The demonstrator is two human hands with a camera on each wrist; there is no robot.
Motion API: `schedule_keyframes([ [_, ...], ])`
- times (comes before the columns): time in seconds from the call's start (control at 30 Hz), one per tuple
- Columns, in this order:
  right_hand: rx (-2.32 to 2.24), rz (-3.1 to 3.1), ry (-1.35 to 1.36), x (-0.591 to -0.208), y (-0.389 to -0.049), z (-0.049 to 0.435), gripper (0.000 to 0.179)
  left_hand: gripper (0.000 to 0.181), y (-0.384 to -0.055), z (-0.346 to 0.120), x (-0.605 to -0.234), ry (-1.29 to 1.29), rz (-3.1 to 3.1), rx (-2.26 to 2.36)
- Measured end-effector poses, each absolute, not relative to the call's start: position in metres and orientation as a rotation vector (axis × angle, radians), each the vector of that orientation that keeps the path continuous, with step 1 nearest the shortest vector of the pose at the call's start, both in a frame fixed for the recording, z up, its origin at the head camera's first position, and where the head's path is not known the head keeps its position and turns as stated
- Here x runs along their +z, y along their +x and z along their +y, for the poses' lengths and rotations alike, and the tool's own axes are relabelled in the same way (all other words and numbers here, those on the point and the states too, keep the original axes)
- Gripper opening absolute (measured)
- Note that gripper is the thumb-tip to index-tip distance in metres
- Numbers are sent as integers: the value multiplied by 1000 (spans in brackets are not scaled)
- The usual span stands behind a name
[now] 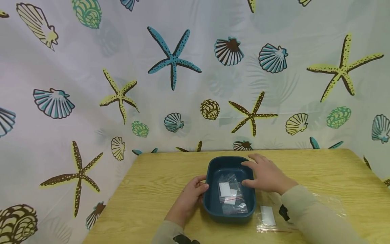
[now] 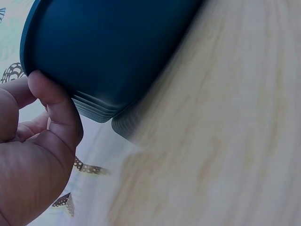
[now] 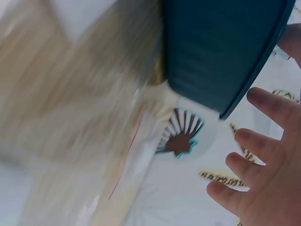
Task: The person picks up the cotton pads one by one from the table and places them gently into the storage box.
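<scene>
The blue container [image 1: 230, 219] stands on the table [image 1: 146, 203], bottom mostly covered by overlapping clear bags [image 1: 233, 206]. The left hand [image 1: 189, 195] grips its left side, some fingers hidden. The right hand [image 1: 266, 173] spreads its fingers at the right rim; the right sleeve [image 1: 317, 213] partly hides clear plastic [image 1: 268, 215] beneath.

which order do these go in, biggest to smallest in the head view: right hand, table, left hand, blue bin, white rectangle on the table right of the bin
1. Table
2. Blue bin
3. Right hand and left hand: too alike to rank
4. White rectangle
</scene>
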State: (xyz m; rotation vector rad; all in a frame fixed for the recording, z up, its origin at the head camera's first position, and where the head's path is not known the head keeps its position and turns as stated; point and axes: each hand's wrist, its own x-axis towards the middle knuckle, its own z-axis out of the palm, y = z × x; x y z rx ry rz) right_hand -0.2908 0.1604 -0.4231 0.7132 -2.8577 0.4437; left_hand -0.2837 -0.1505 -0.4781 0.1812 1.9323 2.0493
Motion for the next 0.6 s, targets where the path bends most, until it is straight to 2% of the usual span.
schedule_keyframes([
  [0.6,585,-2985,524,-432,-320,216,68,46,-283,-149,-477,178,1919,2075],
])
